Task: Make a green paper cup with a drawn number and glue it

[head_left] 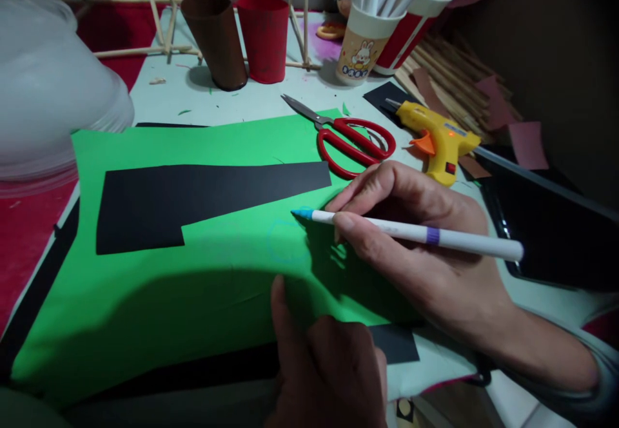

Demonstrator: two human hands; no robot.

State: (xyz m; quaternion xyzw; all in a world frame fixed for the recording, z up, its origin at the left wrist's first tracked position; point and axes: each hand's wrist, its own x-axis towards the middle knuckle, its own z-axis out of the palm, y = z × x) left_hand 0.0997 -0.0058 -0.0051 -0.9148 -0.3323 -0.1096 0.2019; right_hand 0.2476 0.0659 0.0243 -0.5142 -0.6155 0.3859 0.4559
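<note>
My right hand (411, 228) is closed around a white marker pen (454, 241) with a blue tip and a purple band. Its tip hovers at or just touches a green sheet (232, 247); contact is hard to judge. Faint blue curved lines show on the sheet below the tip. My left hand (333, 370) presses its stretched index finger on the sheet near those lines, its other fingers curled and holding nothing. A cut piece of black paper (159, 202) lies on the green sheet. Red-handled scissors (355, 147) rest at the sheet's upper right, close to my right hand.
A yellow glue gun (438, 135) with a lit orange light lies at right, beside a dark tablet-like slab (546, 222) and wooden sticks (449, 73). Behind stand a brown cup (216, 41), a red cup (264, 38) and a paper cup (362, 48) of markers. A translucent plastic bundle (53, 86) sits left.
</note>
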